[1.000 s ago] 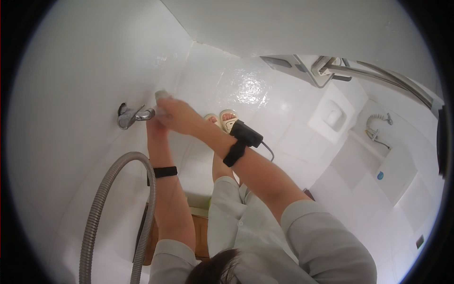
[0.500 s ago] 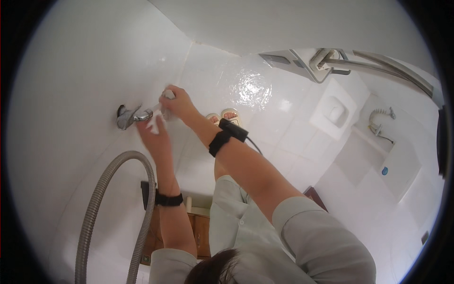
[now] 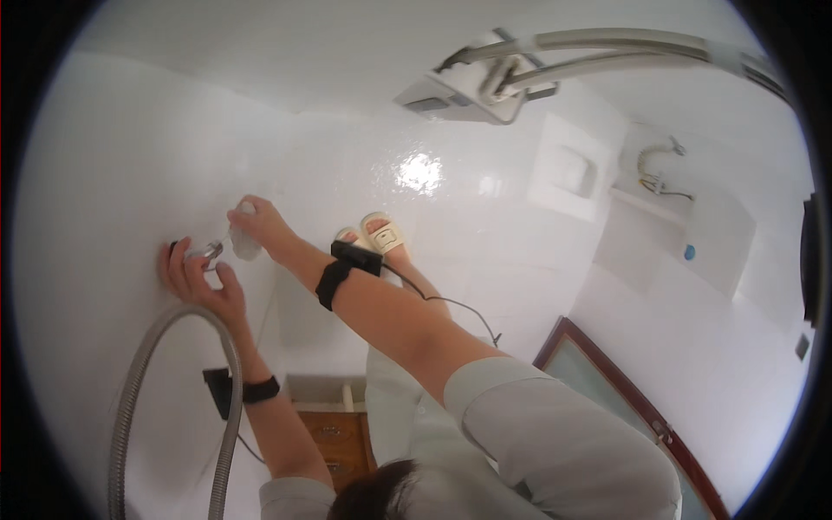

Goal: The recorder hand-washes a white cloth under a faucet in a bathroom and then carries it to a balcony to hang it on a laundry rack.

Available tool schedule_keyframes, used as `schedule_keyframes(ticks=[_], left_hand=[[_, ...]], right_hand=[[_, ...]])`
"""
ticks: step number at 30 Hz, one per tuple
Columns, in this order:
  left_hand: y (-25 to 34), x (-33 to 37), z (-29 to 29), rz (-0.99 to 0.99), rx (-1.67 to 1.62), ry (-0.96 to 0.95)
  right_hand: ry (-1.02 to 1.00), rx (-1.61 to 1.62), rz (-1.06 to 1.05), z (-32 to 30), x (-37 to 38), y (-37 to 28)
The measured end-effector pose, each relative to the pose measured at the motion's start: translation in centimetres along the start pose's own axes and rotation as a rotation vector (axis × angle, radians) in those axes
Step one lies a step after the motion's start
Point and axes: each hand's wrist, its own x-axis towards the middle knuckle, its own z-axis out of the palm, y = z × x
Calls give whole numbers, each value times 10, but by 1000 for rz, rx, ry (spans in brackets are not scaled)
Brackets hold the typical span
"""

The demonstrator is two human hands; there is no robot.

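Note:
A chrome wall tap (image 3: 211,250) sticks out from the white wall at the left. My left hand (image 3: 201,282) is curled round it from below and the left, thumb apart, and its fingers hide most of the tap body. Just right of the spout, my right hand (image 3: 266,229) is closed on a whitish crumpled cloth (image 3: 248,243). The cloth hangs a little below the fingers, slightly blurred. Black straps with small black boxes sit on both forearms.
A ribbed metal hose (image 3: 132,390) loops up near my left forearm. Below are a wooden cabinet (image 3: 334,431) and my sandalled feet (image 3: 381,232) on wet, shiny floor. A squat toilet (image 3: 569,169), metal wall fixture (image 3: 485,87) and brown-framed door (image 3: 624,403) lie rightward.
My left hand has moved from under the spout onto the tap body. My right hand, with the cloth, remains close to the spout. The whole view has shifted.

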Motion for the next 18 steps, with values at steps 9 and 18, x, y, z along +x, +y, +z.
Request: schedule_keyframes(ticks=[9,18], left_hand=[[145,-72,-43,-821,-1138,-261],[347,-7,-146,-735,-2043,-1261]], right_hand=[[-41,-561,-496,-75,-188,-125],[-314,-598,-536,-102,-408,-282]])
